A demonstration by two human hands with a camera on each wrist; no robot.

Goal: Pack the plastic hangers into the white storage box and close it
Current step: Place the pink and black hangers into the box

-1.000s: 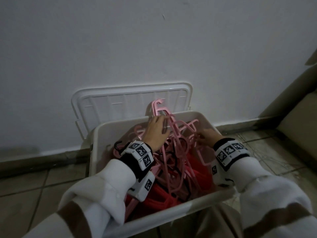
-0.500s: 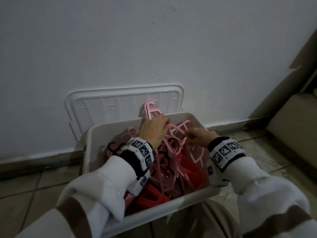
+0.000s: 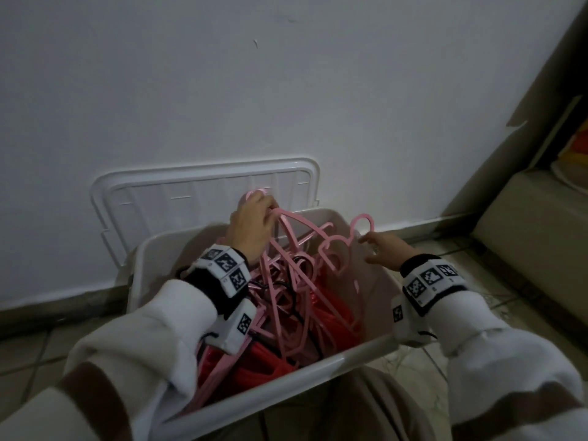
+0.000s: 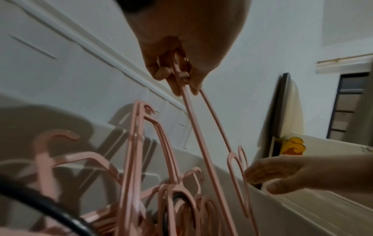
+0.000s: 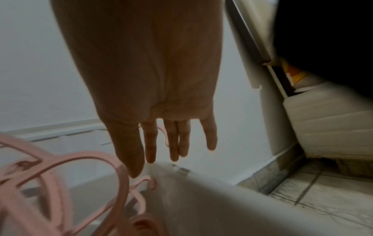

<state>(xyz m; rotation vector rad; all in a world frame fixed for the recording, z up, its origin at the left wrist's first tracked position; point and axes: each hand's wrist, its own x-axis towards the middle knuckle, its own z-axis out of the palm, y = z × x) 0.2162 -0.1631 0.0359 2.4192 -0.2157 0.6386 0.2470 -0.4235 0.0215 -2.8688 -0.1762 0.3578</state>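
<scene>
Dim white wall [image 3: 222, 90], dark skirting [image 3: 47, 310], pale tiled floor [image 3: 28, 354].

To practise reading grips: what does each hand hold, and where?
The left hand grips pink hangers near their hook ends. The right hand holds nothing.

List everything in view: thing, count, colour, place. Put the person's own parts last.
storage box: one, white, on the floor before the wall, open.
lid: one, white, leaning upright on the wall behind the box.
pink hangers: many, count unclear, tangled in the box, some raised above its rim.
red hangers: several, low in the box.
black hanger: at least one, among the pink ones.
wall: white, behind.
floor: tiled.
cushion: beige, at right.
left hand: grips pink hangers at their hooks.
right hand: fingers straight, holding nothing, at the box's right rim.
</scene>
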